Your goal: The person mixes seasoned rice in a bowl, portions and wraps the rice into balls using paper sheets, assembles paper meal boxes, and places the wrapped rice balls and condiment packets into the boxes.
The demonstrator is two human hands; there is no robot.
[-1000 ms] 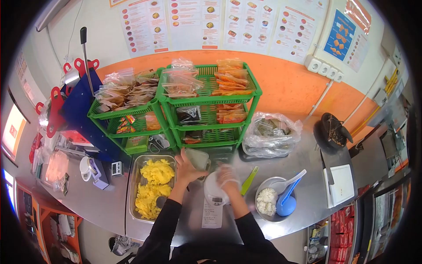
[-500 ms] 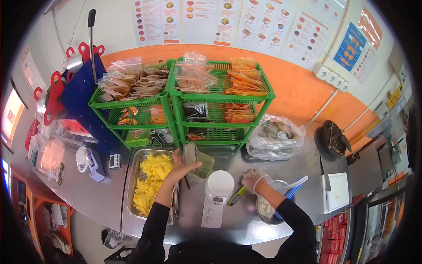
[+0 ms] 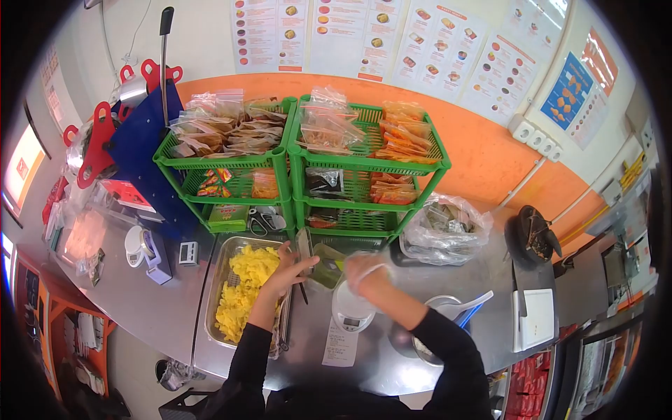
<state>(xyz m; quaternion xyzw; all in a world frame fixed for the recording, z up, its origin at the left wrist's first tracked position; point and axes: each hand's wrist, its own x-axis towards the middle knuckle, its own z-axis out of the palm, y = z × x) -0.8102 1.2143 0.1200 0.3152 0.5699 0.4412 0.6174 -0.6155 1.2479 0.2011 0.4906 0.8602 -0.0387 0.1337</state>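
My left hand (image 3: 285, 273) is bare, its thumb and fingers spread apart between the tray of yellow food (image 3: 241, 287) and a clear plastic container (image 3: 304, 241). Its thumb reaches close to the container; contact cannot be made out. Behind my hands lies a flat greenish see-through tray (image 3: 324, 274). My right hand (image 3: 367, 271), in a clear glove and smeared by motion, is above the white kitchen scale (image 3: 350, 308). A yellow-green tool (image 3: 341, 264) shows at its fingertips, mostly hidden. A printed receipt (image 3: 339, 348) lies in front of the scale.
Green tiered baskets (image 3: 371, 166) with bagged portions stand behind. A metal bowl (image 3: 427, 353) with a white spoon (image 3: 469, 305) sits at right, before a plastic bag (image 3: 448, 231). Farther right are a white cutting board (image 3: 537, 322) and a knife (image 3: 521, 304).
My right hand has moved left from beside the bowl to above the scale, and the yellow-green tool has left the table with it. My left hand has stayed nearly in place.
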